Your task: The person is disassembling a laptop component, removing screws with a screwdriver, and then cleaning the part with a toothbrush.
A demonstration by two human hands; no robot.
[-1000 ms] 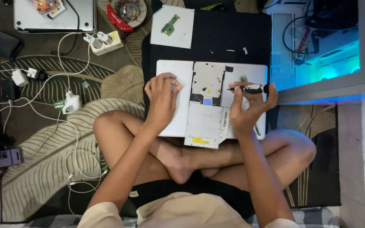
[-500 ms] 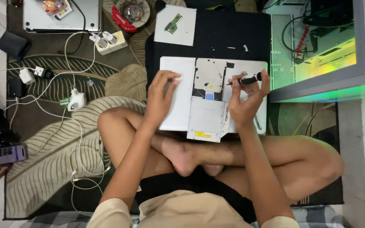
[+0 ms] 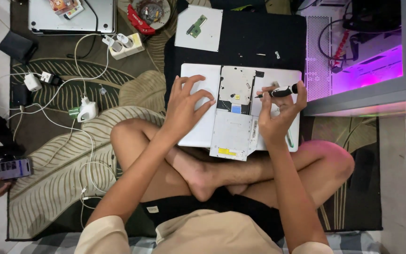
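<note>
A white laptop [image 3: 198,136] lies upside down across my crossed legs, its bottom opened to show a grey metal drive bay [image 3: 237,87]. A silver optical drive [image 3: 231,136] sticks halfway out of the near edge. My left hand [image 3: 184,106] rests flat on the laptop's left half, fingers spread. My right hand [image 3: 276,115] holds a small black and white screwdriver [image 3: 278,91], its tip pointing left at the drive bay's right edge.
A black mat [image 3: 245,40] lies under the laptop's far side, with a white panel and a green circuit board [image 3: 197,26] on it. A lit computer case [image 3: 363,61] stands at right. Cables, chargers [image 3: 88,110] and a power strip [image 3: 123,44] cover the rug at left. Another person's hand holds a phone [image 3: 9,168].
My right hand has shifted a little, keeping the screwdriver at the drive bay. The case's light has changed from blue through green to purple. My left hand stays on the laptop.
</note>
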